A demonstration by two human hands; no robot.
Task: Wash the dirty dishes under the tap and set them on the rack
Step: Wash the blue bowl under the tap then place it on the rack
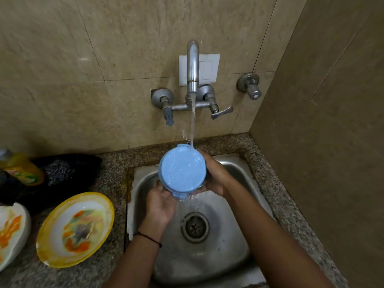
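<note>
- One blue round container [182,170] is held in the air above the far part of the one steel sink [143,183]. Its flat round face is turned up toward the camera.
- One tap [193,65] comes out of the far wall. One stream of water [192,125] falls from it onto the far edge of the container, and water runs off the near edge toward the one drain [195,227].
- The left hand [161,202] grips the near-left edge of the container, with its fingers curled under it.
- The right hand [214,175] holds the right side of the container and is wrapped round it; its fingertips are hidden.
- One black thread [148,238] goes round the left wrist.
- Two plates lie on the granite counter [113,163] left of the sink: one yellow-rimmed plate [75,229] just beside the sink, and one white plate [12,229] with orange marks further left, cut off by the edge.
- Beyond the plates there is one yellow bottle [22,169], tilted, and one steel scrubber [59,169] on something dark.
- One separate valve [250,86] sits on the wall to the right of the tap.
</note>
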